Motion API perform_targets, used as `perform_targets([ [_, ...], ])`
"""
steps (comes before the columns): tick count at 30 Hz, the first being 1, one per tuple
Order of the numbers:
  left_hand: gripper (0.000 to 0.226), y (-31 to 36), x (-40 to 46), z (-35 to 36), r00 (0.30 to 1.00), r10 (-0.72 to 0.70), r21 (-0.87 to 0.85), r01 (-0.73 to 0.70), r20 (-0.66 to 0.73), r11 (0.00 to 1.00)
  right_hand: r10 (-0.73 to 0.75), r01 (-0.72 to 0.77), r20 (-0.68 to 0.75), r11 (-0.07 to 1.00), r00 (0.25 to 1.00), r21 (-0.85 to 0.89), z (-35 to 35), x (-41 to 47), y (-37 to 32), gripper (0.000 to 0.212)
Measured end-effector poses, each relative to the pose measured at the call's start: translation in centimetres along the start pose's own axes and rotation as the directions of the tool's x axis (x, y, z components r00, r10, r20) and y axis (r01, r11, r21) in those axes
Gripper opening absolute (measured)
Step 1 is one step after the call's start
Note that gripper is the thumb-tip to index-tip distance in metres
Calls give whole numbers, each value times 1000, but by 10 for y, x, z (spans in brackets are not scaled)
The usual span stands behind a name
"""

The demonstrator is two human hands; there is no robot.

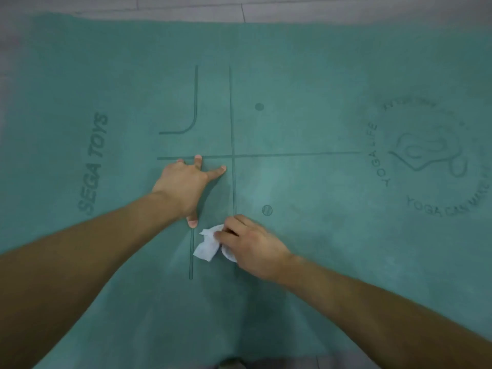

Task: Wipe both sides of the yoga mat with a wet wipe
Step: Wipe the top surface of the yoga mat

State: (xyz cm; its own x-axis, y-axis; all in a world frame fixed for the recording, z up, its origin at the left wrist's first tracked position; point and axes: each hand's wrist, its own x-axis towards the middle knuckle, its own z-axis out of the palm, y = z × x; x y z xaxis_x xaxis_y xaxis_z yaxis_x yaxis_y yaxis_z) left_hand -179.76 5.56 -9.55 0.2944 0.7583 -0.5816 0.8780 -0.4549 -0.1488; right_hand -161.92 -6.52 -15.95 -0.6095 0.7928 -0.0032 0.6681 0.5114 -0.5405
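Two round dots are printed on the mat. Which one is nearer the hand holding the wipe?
The striped dot, just beyond the right hand gripping the wipe. The solid dot lies farther up the mat.

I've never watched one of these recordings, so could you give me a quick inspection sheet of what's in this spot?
Surface: teal yoga mat lying flat on the floor, printed with lines, dots and logos.
Job's things: white wet wipe, crumpled, on the mat.
Clutter: nothing seen.
Grips: left hand pressed flat, fingers spread; right hand pinches the wipe.
Cables: nothing seen.
Surroundings: grey floor beyond the mat's far edge.
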Motion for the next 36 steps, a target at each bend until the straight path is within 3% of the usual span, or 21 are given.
perform_targets([
  [2,162,-1,-1,0,1000,-7,-12,6,-19,1000,-62,62,7,994,998,-95,-25,23,38,31],
  [4,161,-6,-4,1,999,-14,-49,11,-51,999,161,-191,-188,970,969,-154,-57,69,83,25],
  [6,161,-9,-8,3,996,-36,-90,29,-78,996,453,-495,-343,868,823,-41,-68,96,99,25],
  [7,159,-10,-10,4,995,-53,-110,43,-89,993,505,-536,-347,844,790,7,-58,97,86,24],
  [8,157,-10,-12,5,993,-69,-125,57,-95,990,459,-483,-309,876,833,0,-41,94,66,21],
  [10,150,-8,-13,7,989,-93,-136,77,-112,988,133,-140,-89,987,987,-82,-7,64,25,17],
  [12,148,-7,-14,9,987,-105,-144,87,-120,986,-72,72,2,993,997,-91,-17,58,33,24],
  [14,152,-6,-15,8,987,-121,-164,103,-105,981,164,-178,-108,975,981,-135,-54,85,72,29],
  [16,152,-7,-16,5,989,-116,-182,97,-92,978,484,-517,-333,856,810,-14,-73,104,106,26],
  [17,152,-8,-15,4,990,-112,-188,94,-91,978,537,-558,-363,828,762,55,-68,105,101,24],
  [19,150,-7,-15,3,988,-119,-175,101,-95,979,385,-399,-255,917,887,-3,-35,99,61,17],
  [21,151,-6,-14,3,988,-128,-178,110,-91,978,77,-83,-45,985,996,-149,-20,82,37,12],
  [23,153,-5,-12,6,986,-129,-177,110,-101,978,120,-120,-12,975,993,-189,-48,91,62,16],
  [24,154,-6,-11,7,985,-130,-166,110,-113,980,279,-298,-126,940,952,-167,-65,100,80,21],
  [25,154,-7,-10,9,984,-132,-156,112,-124,981,461,-501,-273,860,844,-97,-79,107,93,25],
  [27,154,-10,-10,10,984,-123,-161,101,-131,982,601,-657,-434,753,671,27,-65,105,83,24],
  [28,153,-10,-9,11,983,-117,-159,95,-138,983,537,-581,-429,813,727,33,-43,97,55,17],
  [30,152,-9,-8,12,981,-115,-149,92,-155,985,259,-275,-213,960,942,-47,6,64,-2,10],
  [32,152,-9,-7,14,980,-121,-166,94,-160,982,5,-14,-83,994,997,-112,2,46,10,15],
  [34,151,-10,-9,16,979,-126,-171,98,-159,980,172,-204,-203,967,964,-152,-43,61,63,19],
  [36,148,-9,-9,22,982,-113,-176,86,-150,981,517,-589,-451,808,727,-23,-81,71,101,24],
])
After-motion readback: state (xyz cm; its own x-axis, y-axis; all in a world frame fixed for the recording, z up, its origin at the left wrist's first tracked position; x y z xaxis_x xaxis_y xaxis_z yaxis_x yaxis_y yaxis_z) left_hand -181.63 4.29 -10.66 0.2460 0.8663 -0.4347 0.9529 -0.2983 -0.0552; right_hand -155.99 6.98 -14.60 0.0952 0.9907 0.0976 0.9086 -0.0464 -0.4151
